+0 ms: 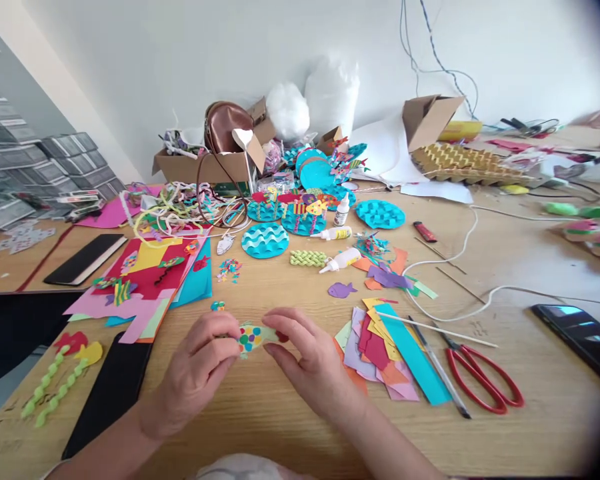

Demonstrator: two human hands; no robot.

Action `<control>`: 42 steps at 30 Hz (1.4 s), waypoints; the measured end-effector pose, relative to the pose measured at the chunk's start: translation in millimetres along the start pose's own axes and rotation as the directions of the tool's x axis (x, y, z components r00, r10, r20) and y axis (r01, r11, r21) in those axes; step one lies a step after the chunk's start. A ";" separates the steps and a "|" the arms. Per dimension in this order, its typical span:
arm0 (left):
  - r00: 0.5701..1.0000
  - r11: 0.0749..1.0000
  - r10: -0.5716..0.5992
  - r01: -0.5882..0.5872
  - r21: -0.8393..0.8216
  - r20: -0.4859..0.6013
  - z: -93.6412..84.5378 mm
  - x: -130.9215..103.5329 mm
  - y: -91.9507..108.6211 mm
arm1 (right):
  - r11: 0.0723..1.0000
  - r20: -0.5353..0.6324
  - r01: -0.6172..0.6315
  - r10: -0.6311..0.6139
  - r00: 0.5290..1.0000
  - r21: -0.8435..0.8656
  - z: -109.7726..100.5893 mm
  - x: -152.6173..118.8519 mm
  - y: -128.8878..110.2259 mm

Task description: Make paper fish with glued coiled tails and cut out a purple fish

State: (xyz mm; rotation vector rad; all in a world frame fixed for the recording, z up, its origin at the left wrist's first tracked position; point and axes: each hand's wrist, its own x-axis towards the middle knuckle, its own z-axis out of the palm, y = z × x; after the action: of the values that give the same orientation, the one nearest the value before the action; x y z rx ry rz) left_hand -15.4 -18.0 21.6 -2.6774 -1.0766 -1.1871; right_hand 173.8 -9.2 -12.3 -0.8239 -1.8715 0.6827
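Note:
A light green paper fish (251, 339) covered in coloured dots is held just above the table between my hands. My left hand (195, 367) pinches its left end, with fingertips hiding that end. At the other end, the thumb and fingers of my right hand (313, 363) are curled around the tail by its edges. A few small coloured dots (219, 306) lie just beyond my left fingers, and a larger heap of paper dots (229, 269) is farther back. A purple paper fish (342, 290) rests flat beyond my right hand.
Paper scraps (375, 353), a blue strip (415, 353) and red-handled scissors (483, 377) lie to the right. Glue bottles (341, 260) and blue decorated discs (265, 241) stand behind. Coloured sheets (150, 267) and a black phone-like slab (110, 393) are left. A white cable (460, 253) crosses the table.

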 end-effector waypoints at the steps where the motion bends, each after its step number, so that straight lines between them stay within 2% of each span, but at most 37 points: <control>1: 1.000 0.999 -0.006 0.006 -0.031 -0.007 3.4 0.6 0.3 | 1.000 -0.010 0.001 -0.001 1.000 0.002 -0.9 1.0 0.4; 4: 0.998 0.989 -0.058 0.055 -0.134 -0.017 12.5 0.5 0.0 | 1.000 0.000 -0.024 0.024 1.000 0.012 -4.3 2.4 3.1; 6: 0.981 0.952 -0.193 0.184 -0.243 -0.011 19.2 -0.3 -0.4 | 0.995 0.004 -0.087 0.087 0.996 0.056 -5.9 3.0 6.5; 7: 0.954 0.905 -0.299 0.285 -0.317 0.003 23.0 -0.5 -0.3 | 0.984 0.004 -0.142 0.142 0.990 0.107 -6.0 3.3 8.8; 8: 0.908 0.827 -0.418 0.396 -0.399 0.033 27.2 -0.5 0.3 | 0.960 0.011 -0.211 0.212 0.977 0.185 -5.4 3.5 11.3; 10: 0.759 0.586 -0.635 0.594 -0.552 0.143 36.3 0.0 2.5 | 0.848 0.070 -0.361 0.363 0.929 0.388 -2.1 3.7 16.9; 12: 0.602 0.325 -0.754 0.689 -0.648 0.262 45.1 0.4 5.5 | 0.685 0.163 -0.467 0.462 0.872 0.559 3.3 3.5 22.0; 13: 0.544 0.228 -0.782 0.704 -0.673 0.304 48.9 0.4 6.7 | 0.626 0.190 -0.497 0.492 0.849 0.601 6.2 3.3 24.3; 14: 0.503 0.161 -0.796 0.712 -0.684 0.336 52.2 0.1 7.5 | 0.589 0.197 -0.518 0.522 0.830 0.620 8.9 3.1 26.2; 16: 0.461 0.099 -0.802 0.729 -0.677 0.379 57.0 -0.9 7.2 | 0.562 0.190 -0.548 0.570 0.799 0.620 12.8 2.7 29.7; 18: 0.447 0.084 -0.784 0.764 -0.640 0.431 59.9 -2.3 4.1 | 0.555 0.198 -0.587 0.605 0.771 0.589 14.3 2.2 33.1; 21: 0.452 0.080 -0.726 0.804 -0.589 0.519 63.2 -5.1 -4.4 | 0.588 0.237 -0.642 0.619 0.749 0.492 13.9 1.1 38.6; 25: 0.473 0.144 -0.655 0.844 -0.517 0.590 69.6 -9.4 -16.1 | 0.656 0.270 -0.690 0.636 0.723 0.305 13.6 0.4 45.6; 28: 0.446 0.154 -0.643 0.872 -0.465 0.623 75.4 -11.1 -21.1 | 0.681 0.252 -0.711 0.667 0.701 0.175 14.0 1.1 51.4; 30: 0.433 0.159 -0.656 0.880 -0.448 0.619 79.9 -11.3 -23.2 | 0.690 0.235 -0.713 0.678 0.697 0.126 13.9 1.7 55.8; 32: 0.442 0.184 -0.673 0.877 -0.444 0.593 85.0 -11.7 -25.5 | 0.687 0.231 -0.719 0.686 0.690 0.104 13.2 2.4 60.2; 38: 0.468 0.241 -0.690 0.868 -0.433 0.553 97.4 -15.4 -33.2 | 0.634 0.208 -0.773 0.755 0.622 0.013 4.8 7.5 59.4; 40: 0.474 0.285 -0.692 0.872 -0.397 0.544 97.7 -15.1 -33.3 | 0.653 0.181 -0.755 0.751 0.635 -0.061 -3.5 9.3 51.8; 42: 0.493 0.366 -0.692 0.869 -0.332 0.528 96.4 -13.6 -32.0 | 0.687 0.148 -0.706 0.726 0.671 -0.171 -17.4 11.4 42.9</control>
State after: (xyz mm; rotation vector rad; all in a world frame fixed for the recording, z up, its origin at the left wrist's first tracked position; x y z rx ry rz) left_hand 21.1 25.4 -63.6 -2.7896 -2.7443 -1.3475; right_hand 196.7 28.1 -31.3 -1.6591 -1.7308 1.2041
